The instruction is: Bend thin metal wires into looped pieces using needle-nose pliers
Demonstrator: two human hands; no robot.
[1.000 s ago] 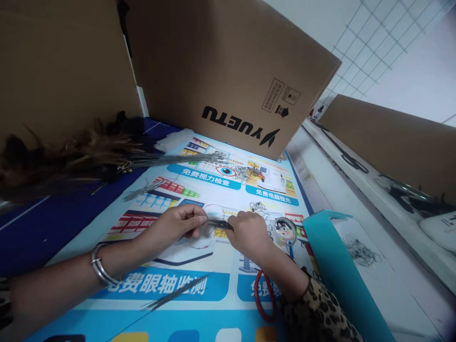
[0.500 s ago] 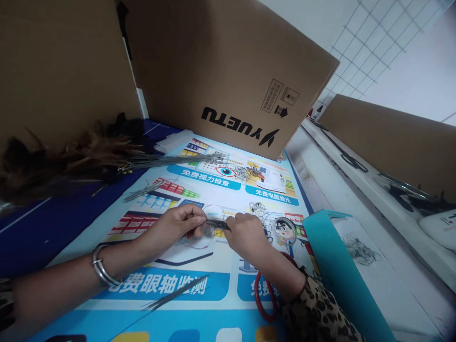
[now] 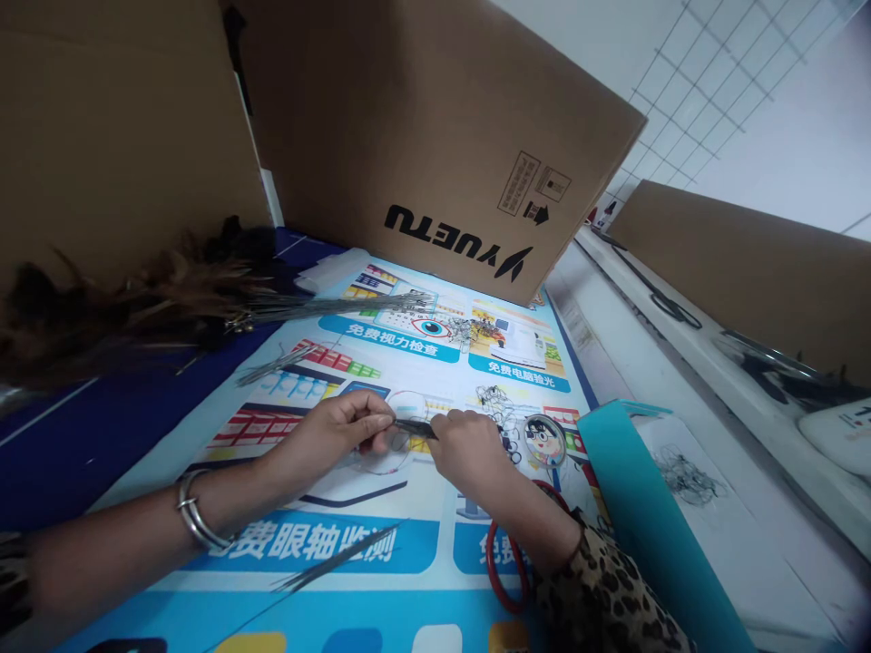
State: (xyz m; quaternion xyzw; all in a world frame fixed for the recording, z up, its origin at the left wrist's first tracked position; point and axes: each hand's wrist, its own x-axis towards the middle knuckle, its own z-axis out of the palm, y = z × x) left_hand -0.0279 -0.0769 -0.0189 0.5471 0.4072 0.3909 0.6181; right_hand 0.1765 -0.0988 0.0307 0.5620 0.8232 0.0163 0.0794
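My left hand (image 3: pixel 344 428) and my right hand (image 3: pixel 469 451) meet over a printed poster (image 3: pixel 408 544) on the table. Both pinch a thin dark piece (image 3: pixel 413 425) held level between them. My left fingertips grip its left end, my right fingers its right end. A thin clear ring (image 3: pixel 408 405) lies just behind the piece. A silver bangle (image 3: pixel 194 520) is on my left wrist, and a leopard-print sleeve (image 3: pixel 605 599) covers my right forearm. A red ring (image 3: pixel 507 567) lies on the poster under my right wrist.
Brown feathers on wire stems (image 3: pixel 136 304) lie at the left. Loose wire stems (image 3: pixel 340 558) lie near the front. Cardboard boxes (image 3: pixel 422 136) stand behind. A teal tray (image 3: pixel 653 526) with small wire rings sits at right, beside a cartoon badge (image 3: pixel 544 440) and more wire rings (image 3: pixel 500 404).
My right hand has slid slightly to the left, toward my left hand. Both hands keep their pinch on the dark piece.
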